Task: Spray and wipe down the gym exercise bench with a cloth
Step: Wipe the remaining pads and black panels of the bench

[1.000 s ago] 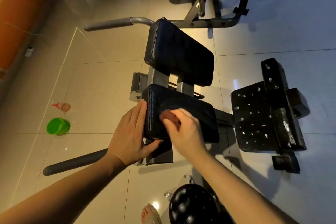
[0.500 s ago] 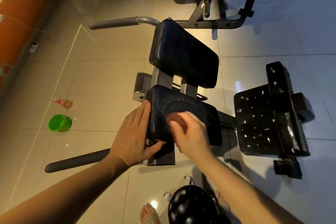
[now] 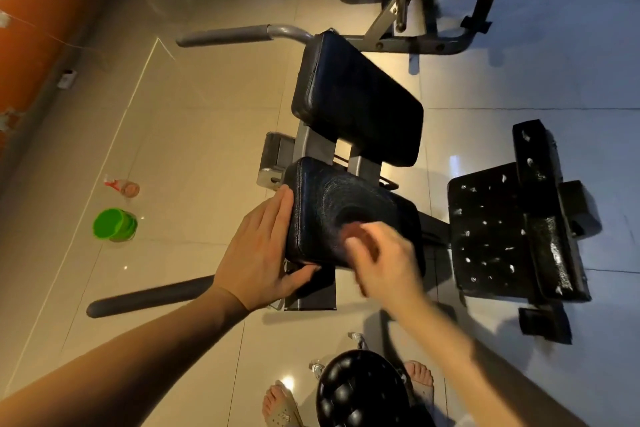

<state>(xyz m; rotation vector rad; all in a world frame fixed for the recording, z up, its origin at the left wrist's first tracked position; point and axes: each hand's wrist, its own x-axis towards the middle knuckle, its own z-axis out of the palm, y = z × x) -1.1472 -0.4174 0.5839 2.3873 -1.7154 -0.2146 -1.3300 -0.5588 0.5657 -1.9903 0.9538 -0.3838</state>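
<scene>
The bench has two black padded cushions: a near one [image 3: 322,204] and a larger far one [image 3: 356,104], on a grey metal frame. My left hand [image 3: 263,253] lies flat against the near cushion's left side, thumb hooked under its front edge. My right hand [image 3: 384,260], blurred by motion, presses a small reddish-brown cloth [image 3: 356,236] onto the top of the near cushion. Wipe streaks show on that cushion. A spray bottle [image 3: 124,186] with a red top lies on the floor at the left.
A green lidded container [image 3: 114,224] stands on the tiles near the bottle. Grey handle bars [image 3: 149,298] stick out left of the bench. A black footplate [image 3: 505,232] sits at the right, another machine frame [image 3: 426,42] behind, a round black padded stool [image 3: 360,392] by my feet.
My right hand has slid the cloth rightward and toward me across the near cushion, leaving fresh streaks. My left hand stays in place on the cushion's side.
</scene>
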